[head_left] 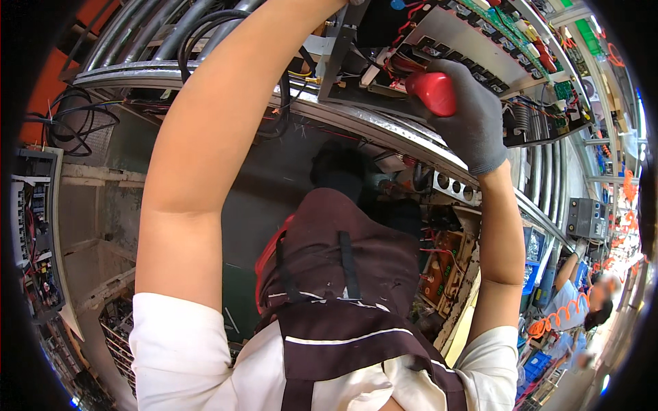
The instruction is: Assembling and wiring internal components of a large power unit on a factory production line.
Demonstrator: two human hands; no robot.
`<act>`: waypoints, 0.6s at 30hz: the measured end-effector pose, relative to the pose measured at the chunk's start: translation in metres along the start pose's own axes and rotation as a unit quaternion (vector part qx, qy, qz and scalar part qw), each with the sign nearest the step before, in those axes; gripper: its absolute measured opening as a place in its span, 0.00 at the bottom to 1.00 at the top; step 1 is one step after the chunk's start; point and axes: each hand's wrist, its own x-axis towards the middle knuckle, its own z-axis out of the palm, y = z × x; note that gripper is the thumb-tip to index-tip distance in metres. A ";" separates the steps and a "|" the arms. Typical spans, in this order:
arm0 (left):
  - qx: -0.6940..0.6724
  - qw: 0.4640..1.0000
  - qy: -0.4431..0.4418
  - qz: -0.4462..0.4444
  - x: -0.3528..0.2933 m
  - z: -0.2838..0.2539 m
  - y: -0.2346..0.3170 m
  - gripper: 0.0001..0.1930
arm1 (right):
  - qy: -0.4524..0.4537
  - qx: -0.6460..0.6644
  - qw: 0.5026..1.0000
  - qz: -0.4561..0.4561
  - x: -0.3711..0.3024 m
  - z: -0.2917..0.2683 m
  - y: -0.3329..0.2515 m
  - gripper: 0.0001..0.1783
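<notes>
My right hand (473,120), in a dark grey glove, is closed around a tool with a thick, rounded red handle (433,93); the tool's working end is hidden. It is over the front part of an open metal case (336,65) with a pale metal plate (449,34), a green circuit board (504,24) and bundles of red and black wires inside. My left forearm (236,89) reaches up past the left side of this case. Of my left hand only a sliver shows at the top edge, so its fingers are out of sight.
The case rests on a roller conveyor (157,34) with a metal front rail (130,74). Black cables (86,120) hang at the left, beside another open unit (38,233). Below the rail is a white strip with round holes (456,187). A co-worker (572,308) is at the far right, near orange coiled hoses.
</notes>
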 end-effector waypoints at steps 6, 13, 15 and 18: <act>0.138 0.988 0.024 0.064 -0.003 -0.004 -0.044 0.13 | 0.167 0.081 0.971 0.149 -0.053 0.017 0.007 0.26; 0.244 0.924 0.227 0.188 -0.115 -0.005 -0.006 0.08 | 0.351 0.501 0.669 0.421 -0.117 0.022 0.036 0.17; 0.246 0.967 0.015 0.068 -0.158 0.003 0.014 0.13 | 0.334 0.603 0.590 0.420 -0.143 0.029 0.055 0.19; 0.137 0.983 -0.092 -0.080 -0.199 0.037 0.019 0.17 | 0.345 0.576 0.584 0.456 -0.141 0.031 0.052 0.18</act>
